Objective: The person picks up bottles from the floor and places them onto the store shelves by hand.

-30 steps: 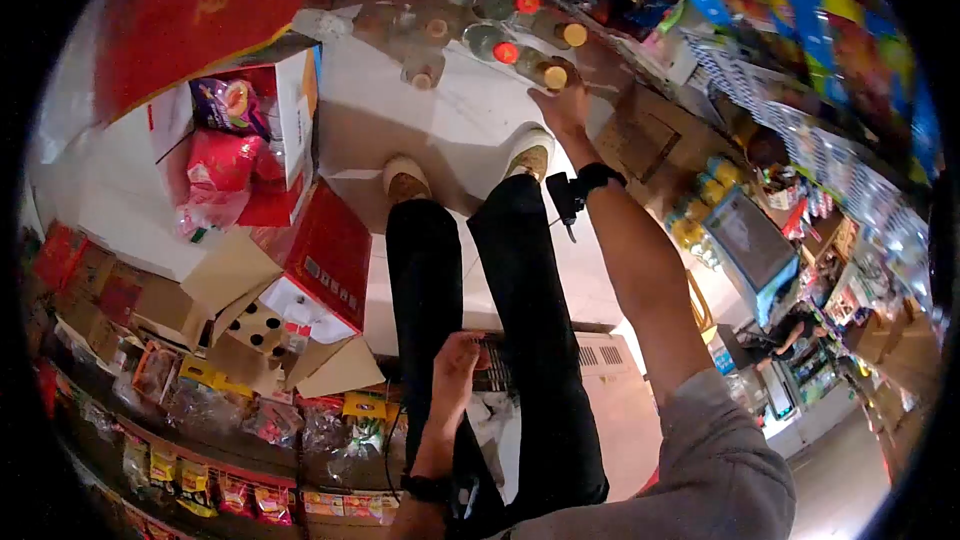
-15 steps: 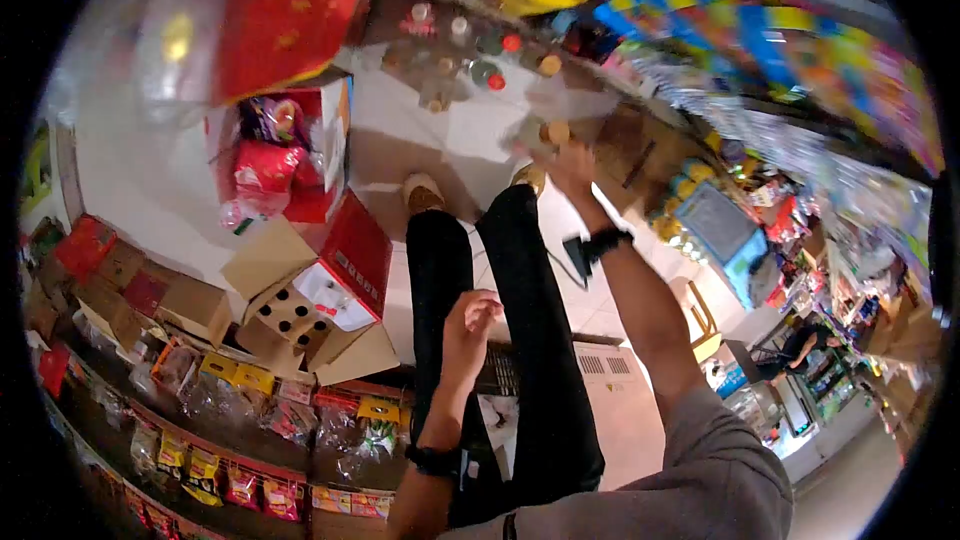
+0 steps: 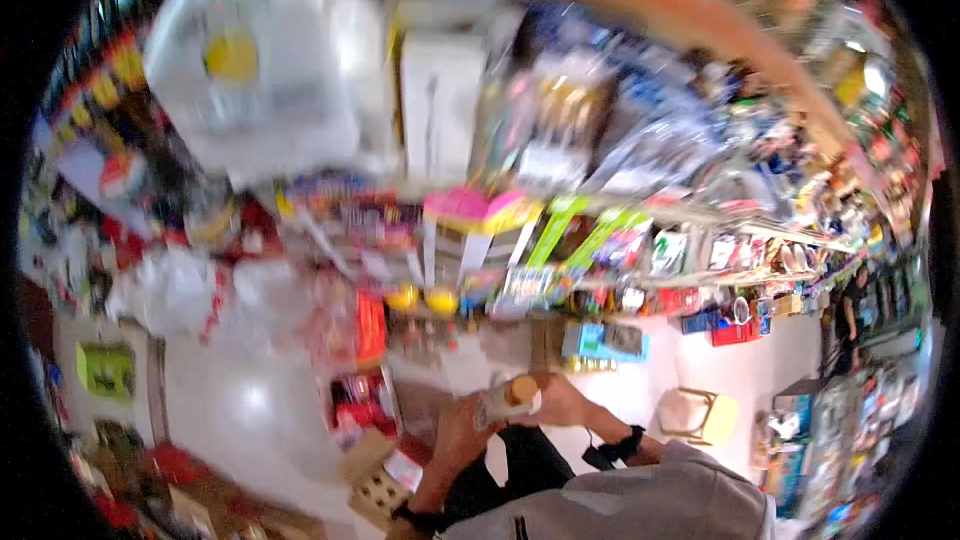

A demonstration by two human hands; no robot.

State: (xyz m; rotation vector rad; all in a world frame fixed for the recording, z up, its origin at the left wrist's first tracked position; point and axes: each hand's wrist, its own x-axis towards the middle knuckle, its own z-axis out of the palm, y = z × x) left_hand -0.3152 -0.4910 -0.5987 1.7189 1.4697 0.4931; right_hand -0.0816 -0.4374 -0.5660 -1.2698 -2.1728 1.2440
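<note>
A bottle with an orange-tan cap [image 3: 520, 392] is held in front of my body, its cap turned up toward me; blur hides its label. My right hand [image 3: 563, 402] is wrapped round its right side. My left hand [image 3: 466, 432] closes on it from the left, the fingers partly hidden. Both hands are close together above my dark trouser legs.
A cardboard box with round holes [image 3: 378, 496] sits at lower left, near an open red box [image 3: 362, 410]. A wooden stool [image 3: 698, 416] stands to the right. Packed shelves [image 3: 480, 245] and a hanging white plastic bag [image 3: 270, 90] lie ahead.
My right hand has come up from the floor bottles with a bottle. My left hand has joined it there. The view has tilted up from the floor toward the shelves.
</note>
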